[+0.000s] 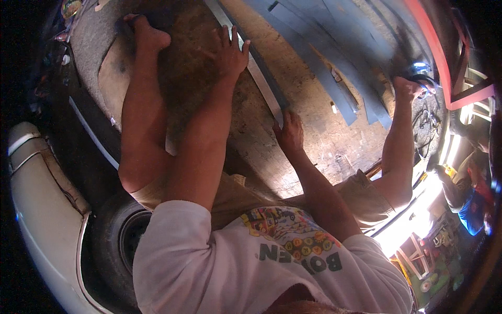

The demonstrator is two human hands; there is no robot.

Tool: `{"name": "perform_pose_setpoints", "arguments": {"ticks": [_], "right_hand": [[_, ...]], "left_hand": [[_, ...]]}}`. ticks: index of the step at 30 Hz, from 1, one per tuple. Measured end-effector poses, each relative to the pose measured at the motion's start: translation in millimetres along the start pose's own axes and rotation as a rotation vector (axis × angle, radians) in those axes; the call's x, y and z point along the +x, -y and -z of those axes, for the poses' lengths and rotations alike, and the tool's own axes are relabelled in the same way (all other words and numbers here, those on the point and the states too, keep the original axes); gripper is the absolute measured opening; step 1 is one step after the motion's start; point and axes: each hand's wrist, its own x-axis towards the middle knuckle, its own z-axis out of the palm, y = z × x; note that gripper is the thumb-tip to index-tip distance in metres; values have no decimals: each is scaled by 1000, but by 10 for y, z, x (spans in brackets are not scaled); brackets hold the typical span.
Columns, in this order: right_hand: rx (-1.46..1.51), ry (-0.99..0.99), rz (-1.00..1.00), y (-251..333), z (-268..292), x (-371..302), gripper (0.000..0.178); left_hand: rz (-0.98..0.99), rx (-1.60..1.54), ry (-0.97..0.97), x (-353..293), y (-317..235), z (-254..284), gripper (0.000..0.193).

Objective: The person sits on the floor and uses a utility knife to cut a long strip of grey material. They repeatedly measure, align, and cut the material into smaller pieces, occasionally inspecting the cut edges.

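Observation:
A long, straight metal strip, shiny along one side and dark along the other, runs from the top edge down to the middle of the wooden board. Across its upper stretch lies my left hand, fingers spread and thumb apart. My right hand is at the strip's near end, with that end between thumb and fingers. To the right of the strip, several flat blue-grey sheet strips lie overlapping on the board.
My bare legs stretch out on both sides of the board. A car wheel and a pale curved body panel are at the left. A red frame stands at the upper right. Cables lie near my right foot, and another person is beyond.

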Motion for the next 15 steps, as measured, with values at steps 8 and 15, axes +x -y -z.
{"name": "perform_pose_setpoints", "arguments": {"ticks": [8, 15], "right_hand": [[23, -42, -18, -10, 91, -112, 59], [13, -146, 41, -169, 47, -135, 58]], "left_hand": [[141, -32, 72, 30, -124, 83, 83], [152, -39, 123, 54, -193, 137, 80]]}}
